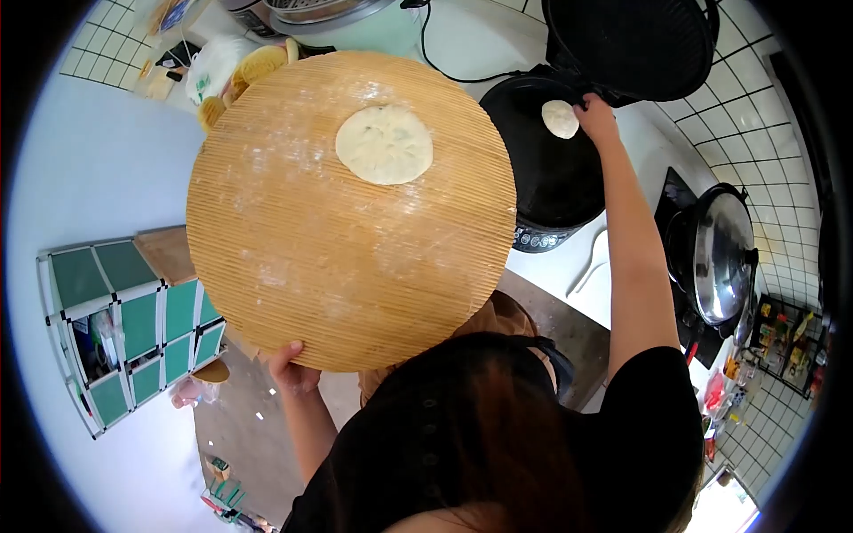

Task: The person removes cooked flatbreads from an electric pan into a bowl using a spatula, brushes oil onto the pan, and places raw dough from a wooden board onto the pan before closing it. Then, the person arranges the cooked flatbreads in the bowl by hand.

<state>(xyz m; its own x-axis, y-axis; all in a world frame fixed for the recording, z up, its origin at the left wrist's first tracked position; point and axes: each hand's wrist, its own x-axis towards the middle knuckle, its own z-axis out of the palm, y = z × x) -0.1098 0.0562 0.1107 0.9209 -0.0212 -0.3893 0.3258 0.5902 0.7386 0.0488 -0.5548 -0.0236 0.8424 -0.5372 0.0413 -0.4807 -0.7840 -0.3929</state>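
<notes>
My left hand [296, 371] grips the near edge of a large round slatted wooden board [346, 258], thumb on top and fingers beneath. The board is dusted with flour and carries one flat round of filled dough [385, 145], with green bits showing through. My right hand [597, 119] is over the black pan of an open electric griddle [551, 182], its fingers closed at the edge of a smaller pale dough round [560, 119]. The griddle's lid [631, 44] stands raised behind it.
A white spoon [591, 262] lies on the counter beside the griddle. Farther right, a lidded wok [721, 253] sits on the stove. A power cord [458, 78] runs behind the board. Green cabinets [142, 324] stand at lower left, and bottles fill a rack [789, 346].
</notes>
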